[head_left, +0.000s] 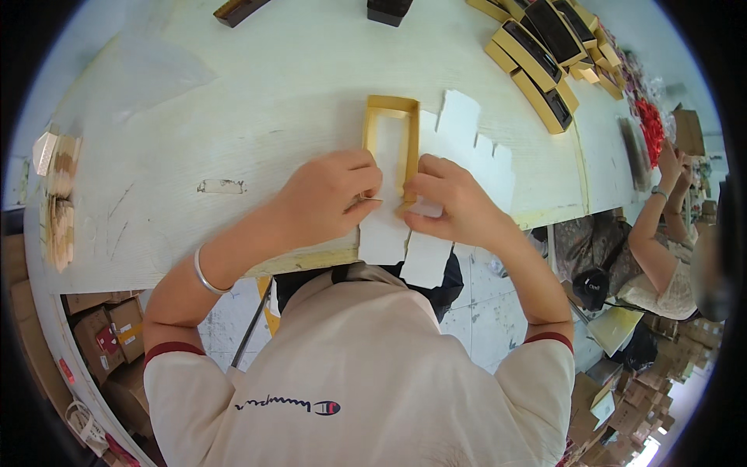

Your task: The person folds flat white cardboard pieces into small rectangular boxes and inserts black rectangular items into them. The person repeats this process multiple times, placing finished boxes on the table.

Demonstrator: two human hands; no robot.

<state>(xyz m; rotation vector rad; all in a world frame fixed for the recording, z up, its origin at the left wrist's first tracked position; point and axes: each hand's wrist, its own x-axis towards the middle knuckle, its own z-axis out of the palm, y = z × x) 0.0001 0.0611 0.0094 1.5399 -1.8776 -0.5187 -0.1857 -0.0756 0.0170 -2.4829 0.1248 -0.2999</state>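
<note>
My left hand (331, 198) and right hand (451, 204) each pinch the near end of the gold frame (389, 140), grip narrow on its two long rails, to keep it square over the white die-cut card (436, 179) lying flat on the tabletop (257, 93). Gold-and-black boxes (537, 62) lie stacked at the far right, well apart.

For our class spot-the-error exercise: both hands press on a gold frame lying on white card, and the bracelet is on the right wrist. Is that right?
Not quite. The head view shows the bracelet on the left wrist, not the right. Both the left hand and right hand do press on the gold frame lying on white card.
</note>
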